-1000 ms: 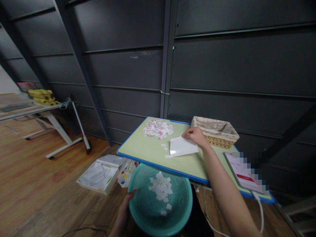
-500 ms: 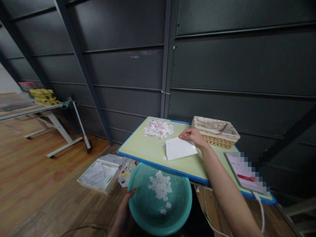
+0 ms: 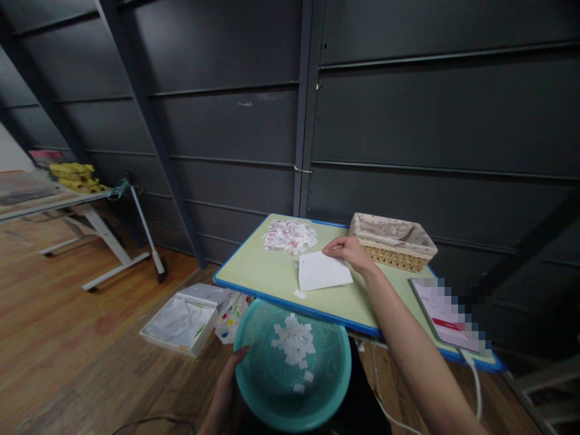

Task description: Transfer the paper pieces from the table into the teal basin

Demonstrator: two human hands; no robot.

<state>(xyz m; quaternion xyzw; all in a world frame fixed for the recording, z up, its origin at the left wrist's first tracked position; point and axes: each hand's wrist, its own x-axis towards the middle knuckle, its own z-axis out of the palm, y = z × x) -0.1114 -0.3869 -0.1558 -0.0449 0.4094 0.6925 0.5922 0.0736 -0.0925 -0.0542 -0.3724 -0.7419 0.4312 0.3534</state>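
My right hand [image 3: 350,252] pinches the far edge of a white card [image 3: 322,271] that rests on the pale green table [image 3: 272,272]. A few small white paper scraps [image 3: 299,294] lie at the card's near left corner. Farther back sits a heap of red-and-white paper scraps [image 3: 290,236]. My left hand [image 3: 229,386] grips the rim of a teal plastic basin [image 3: 263,374] held below the table's near edge. Several white paper scraps [image 3: 293,348] lie inside the basin.
A lined wicker basket [image 3: 393,241] stands at the table's back right. A tablet [image 3: 446,315] with a white cable lies on the right. A white box [image 3: 183,318] and spotted paper sit on the wooden floor at left. Another table stands far left.
My right hand has slid the white card leftward across the table, pushing the loose scraps with it. The basin stays under the edge.
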